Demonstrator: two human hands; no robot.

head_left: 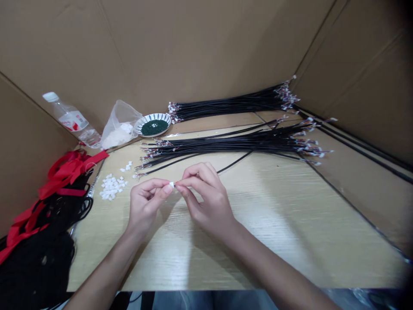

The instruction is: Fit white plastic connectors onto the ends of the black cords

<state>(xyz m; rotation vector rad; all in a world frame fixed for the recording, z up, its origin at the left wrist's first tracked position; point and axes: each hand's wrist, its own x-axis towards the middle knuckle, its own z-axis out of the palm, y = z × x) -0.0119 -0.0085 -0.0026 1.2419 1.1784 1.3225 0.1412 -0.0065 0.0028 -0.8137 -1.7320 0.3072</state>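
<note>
Between thumb and fingers of my left hand (pixel 146 200) is a small white connector housing (pixel 172 184). My right hand (pixel 208 200) pinches the thin wire ends of a black cable (pixel 235 162) right at the connector, whose finer details are too small to make out. The cable runs out behind my right hand toward a bundle of black cables (pixel 226 144), which have stripped, coloured wire ends on the left and white connectors on the right. To the left of my left hand lies a loose pile of white connector housings (pixel 112 187).
A second black cable bundle (pixel 226 103) lies along the cardboard wall (pixel 193 51). Back left are a plate (pixel 137 127) of dark green bits, a plastic bag (pixel 119 125) with white pieces and a bottle (pixel 73 120). Black cords (pixel 41 262) with red ribbon (pixel 61 172) cover the left edge.
</note>
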